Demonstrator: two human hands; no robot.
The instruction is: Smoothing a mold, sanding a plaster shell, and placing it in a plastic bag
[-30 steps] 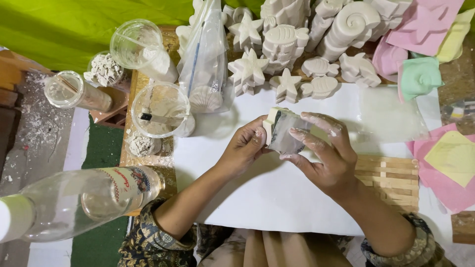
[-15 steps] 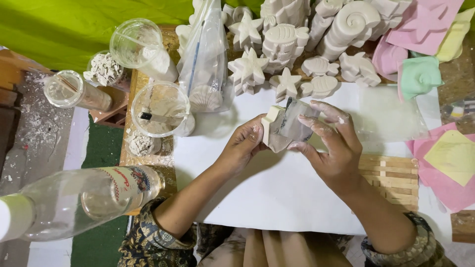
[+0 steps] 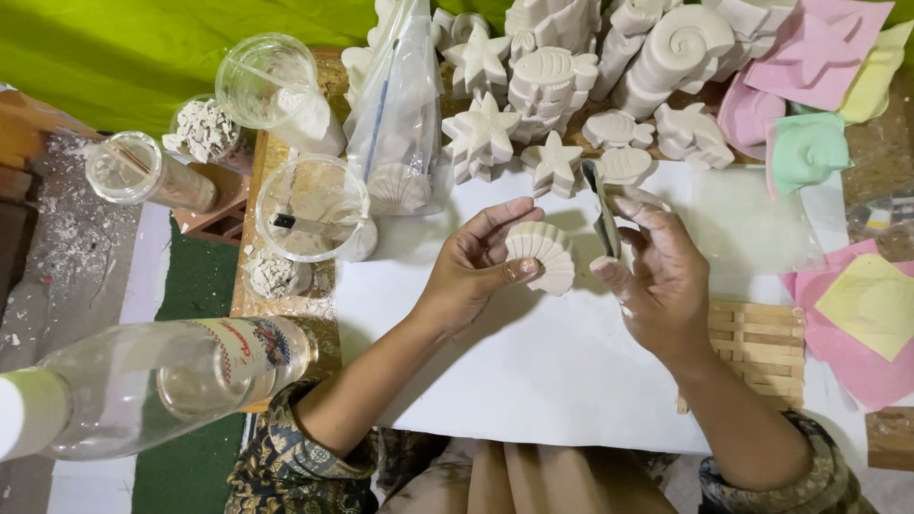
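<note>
Shell cast (image 3: 541, 255), pale, ribbed, fan-shaped

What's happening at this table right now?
A person sits at a white sheet. Their left hand holds a white shell-shaped plaster cast; their right hand holds a thin dark-edged piece, possibly a mould, just beside it. The two pieces are apart. More plaster casts of stars, shells and fish lie beyond, with plastic cups, a clear bag and a glass bottle on the left.
</note>
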